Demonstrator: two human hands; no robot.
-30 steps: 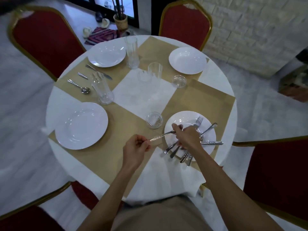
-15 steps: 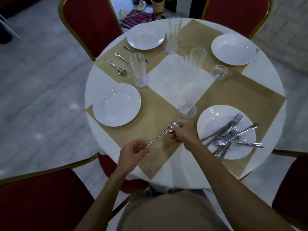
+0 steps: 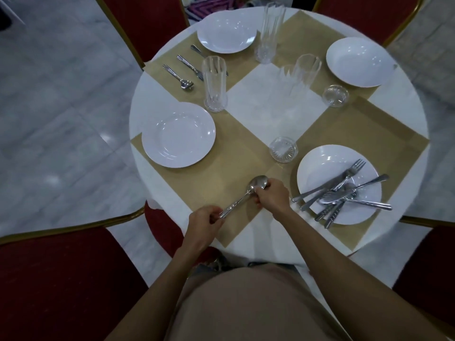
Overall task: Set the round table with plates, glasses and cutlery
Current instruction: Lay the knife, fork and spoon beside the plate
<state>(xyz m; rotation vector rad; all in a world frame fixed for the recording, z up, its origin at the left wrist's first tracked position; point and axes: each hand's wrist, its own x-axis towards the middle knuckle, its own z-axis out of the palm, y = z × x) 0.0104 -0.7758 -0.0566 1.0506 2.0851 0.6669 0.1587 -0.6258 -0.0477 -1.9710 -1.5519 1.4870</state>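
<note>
A metal spoon [image 3: 256, 184] lies slantwise over the tan placemat [image 3: 229, 180] near the round table's front edge. My left hand [image 3: 204, 223] grips its handle end. My right hand [image 3: 272, 196] pinches it just below the bowl. To the right, a white plate [image 3: 317, 166] carries a pile of cutlery [image 3: 342, 193]: forks, knives and spoons. An empty white plate [image 3: 178, 134] sits to the left. Two more plates [image 3: 226, 33] [image 3: 358, 61] stand at the far side. Tall glasses [image 3: 214, 83] [image 3: 269, 33] [image 3: 306, 70] stand upright near the middle.
A spoon, fork and knife [image 3: 184, 70] lie beside the far left plate. Two short glasses [image 3: 283, 149] [image 3: 335, 95] stand on the table. Red chairs with gold frames [image 3: 56, 279] [image 3: 142, 23] [image 3: 428, 262] ring the white tablecloth [image 3: 270, 112]. Marble floor lies to the left.
Both hands carried the spoon from the cutlery plate leftward onto the placemat. The camera view shifted left and closer to the table.
</note>
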